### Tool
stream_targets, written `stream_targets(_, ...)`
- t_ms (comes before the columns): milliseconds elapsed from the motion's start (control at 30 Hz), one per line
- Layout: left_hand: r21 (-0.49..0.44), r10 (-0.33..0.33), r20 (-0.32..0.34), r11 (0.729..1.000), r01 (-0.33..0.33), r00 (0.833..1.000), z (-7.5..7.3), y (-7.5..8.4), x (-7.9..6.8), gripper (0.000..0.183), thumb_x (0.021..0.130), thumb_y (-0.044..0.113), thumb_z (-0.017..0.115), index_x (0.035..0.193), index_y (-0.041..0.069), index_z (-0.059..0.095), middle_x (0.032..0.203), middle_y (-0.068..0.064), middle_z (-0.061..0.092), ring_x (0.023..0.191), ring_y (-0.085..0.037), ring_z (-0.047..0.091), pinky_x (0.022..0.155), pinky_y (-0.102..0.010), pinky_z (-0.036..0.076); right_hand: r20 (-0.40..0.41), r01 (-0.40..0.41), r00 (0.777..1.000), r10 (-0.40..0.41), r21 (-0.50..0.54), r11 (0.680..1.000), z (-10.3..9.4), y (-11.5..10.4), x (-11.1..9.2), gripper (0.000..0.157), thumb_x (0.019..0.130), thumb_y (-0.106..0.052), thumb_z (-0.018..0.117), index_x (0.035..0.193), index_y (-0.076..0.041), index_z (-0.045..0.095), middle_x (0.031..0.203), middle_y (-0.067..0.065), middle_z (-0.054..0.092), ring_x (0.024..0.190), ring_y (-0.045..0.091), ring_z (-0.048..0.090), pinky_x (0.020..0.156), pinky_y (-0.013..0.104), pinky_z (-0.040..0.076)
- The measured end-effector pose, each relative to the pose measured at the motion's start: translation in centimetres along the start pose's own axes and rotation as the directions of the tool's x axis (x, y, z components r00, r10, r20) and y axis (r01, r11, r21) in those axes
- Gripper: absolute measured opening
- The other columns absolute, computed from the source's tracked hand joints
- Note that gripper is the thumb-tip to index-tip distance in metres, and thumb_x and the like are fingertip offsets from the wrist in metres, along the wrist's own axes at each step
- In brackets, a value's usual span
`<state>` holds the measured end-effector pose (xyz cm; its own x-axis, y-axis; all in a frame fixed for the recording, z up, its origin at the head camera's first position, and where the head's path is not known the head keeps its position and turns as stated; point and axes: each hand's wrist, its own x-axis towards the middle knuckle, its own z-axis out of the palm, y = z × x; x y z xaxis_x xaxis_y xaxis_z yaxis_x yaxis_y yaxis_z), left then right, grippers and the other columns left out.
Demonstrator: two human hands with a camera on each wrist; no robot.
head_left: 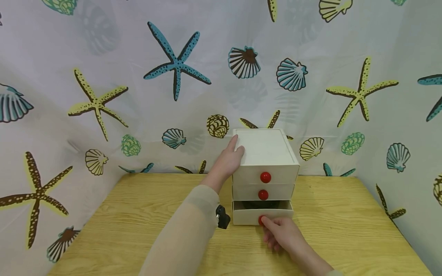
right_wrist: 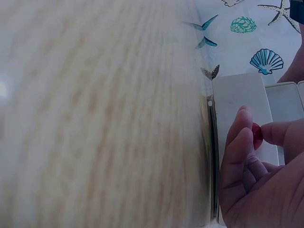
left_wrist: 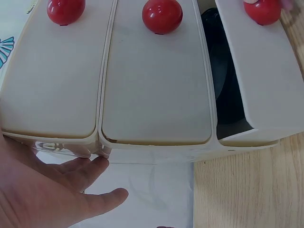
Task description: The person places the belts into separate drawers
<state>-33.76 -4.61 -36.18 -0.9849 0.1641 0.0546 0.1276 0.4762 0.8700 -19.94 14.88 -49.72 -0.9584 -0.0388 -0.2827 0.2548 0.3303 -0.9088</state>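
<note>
A small white drawer unit (head_left: 264, 147) with three drawers, each with a round red knob, stands on the table. The bottom drawer (head_left: 246, 217) is partly pulled out, and something dark (left_wrist: 221, 71) shows inside it; its kind cannot be made out. My right hand (head_left: 284, 234) pinches the bottom drawer's red knob (right_wrist: 257, 136) between thumb and fingers. Against the unit's left side and upper left edge rests my left hand (head_left: 228, 161), its fingers extended. The upper drawer (left_wrist: 54, 76) and middle drawer (left_wrist: 154, 85) sit closed.
The wood-grain table (head_left: 155, 214) stretches to both sides of the unit. Behind it and along the sides hangs a white cloth (head_left: 207, 96) printed with starfish and shells. A small black device (head_left: 222, 217) is at the left wrist.
</note>
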Motion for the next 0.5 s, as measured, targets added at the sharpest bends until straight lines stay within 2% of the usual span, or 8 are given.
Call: stream_targets(500,0.014,-0.012,-0.002,1.0,0.012,1.0,0.06,0.09,-0.08,0.067,0.118,0.043,0.035,0.18,0.027,0.015,0.184,-0.01,0.019,0.167,-0.037,0.019,0.135,-0.058,0.016,-0.026,0.011,1.0,-0.011,0.015,1.0,0.28,-0.27,0.98,0.048,0.114,-0.043,0.062,0.093,-0.002,0.075,0.075,0.006,0.073,0.057,0.016,0.063,0.053,0.027,0.05)
